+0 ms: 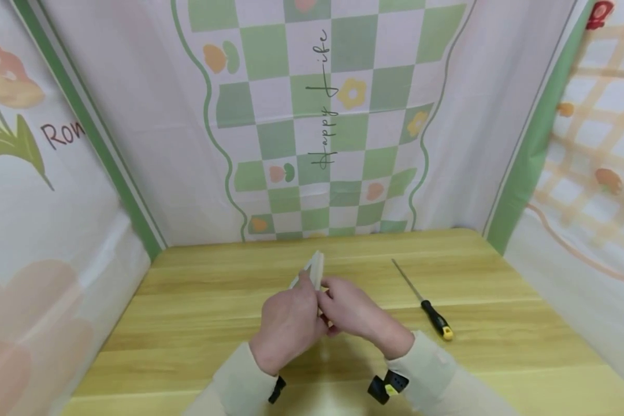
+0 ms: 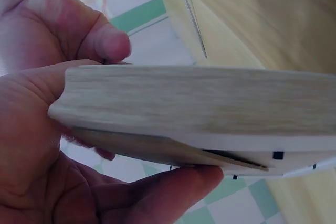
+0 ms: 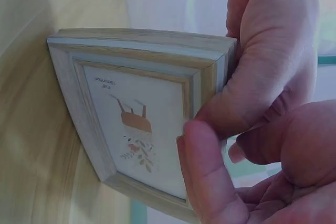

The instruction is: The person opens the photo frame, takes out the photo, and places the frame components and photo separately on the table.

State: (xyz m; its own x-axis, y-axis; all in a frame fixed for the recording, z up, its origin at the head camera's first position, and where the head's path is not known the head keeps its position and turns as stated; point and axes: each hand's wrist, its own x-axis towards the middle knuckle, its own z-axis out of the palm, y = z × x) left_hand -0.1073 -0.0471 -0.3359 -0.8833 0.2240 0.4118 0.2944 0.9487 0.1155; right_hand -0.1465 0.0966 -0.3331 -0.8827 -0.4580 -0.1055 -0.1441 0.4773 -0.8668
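Note:
My left hand [image 1: 290, 315] grips a pale wooden picture frame [image 1: 318, 268] that stands on edge above the table, its thumb on the back. Against the frame's near end, my right hand [image 1: 351, 306] has its fingers curled, with the index finger [image 3: 202, 156] along the front edge. The right wrist view shows the front, with a printed picture [image 3: 136, 124] of a plant in a brown stand. In the left wrist view a brown flap [image 2: 142, 148] slants out from the back beside small black tabs [image 2: 278, 155]. The hands partly hide the near end.
A screwdriver [image 1: 435, 318] with a black and yellow handle lies on the wooden table [image 1: 197, 312], right of the hands, its shaft toward the back. Printed curtains [image 1: 270, 138] hang behind the table and along both sides.

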